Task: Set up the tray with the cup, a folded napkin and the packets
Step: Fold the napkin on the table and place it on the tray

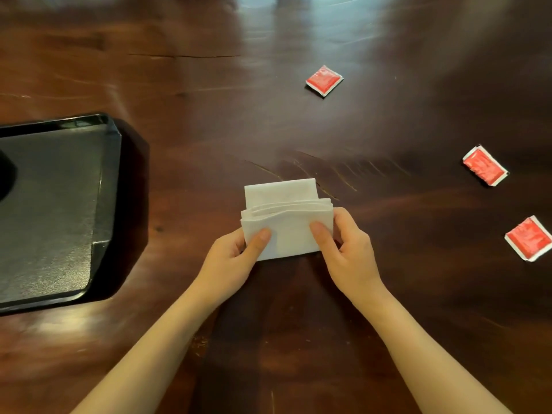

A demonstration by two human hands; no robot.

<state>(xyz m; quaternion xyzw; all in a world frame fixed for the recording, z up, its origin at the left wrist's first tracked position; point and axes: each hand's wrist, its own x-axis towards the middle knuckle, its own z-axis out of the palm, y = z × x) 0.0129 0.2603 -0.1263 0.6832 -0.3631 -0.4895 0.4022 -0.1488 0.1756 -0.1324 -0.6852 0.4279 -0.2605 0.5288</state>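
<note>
A white napkin (288, 216) lies partly folded on the dark wooden table in front of me. My left hand (236, 261) pinches its near left corner, thumb on top. My right hand (346, 249) pinches its near right edge the same way. The near layers are lifted and curl over the flat far part. A black tray (109, 186) sits at the left, and a dark round shape at its left edge is cut off by the frame. Three red packets lie loose on the table: one far off (324, 80), one at the right (485, 165), one at the right edge (529, 242).
The wooden table (209, 121) fills the whole view and shines with glare at the far side. The tray's inner floor (44, 210) shows bare grey texture.
</note>
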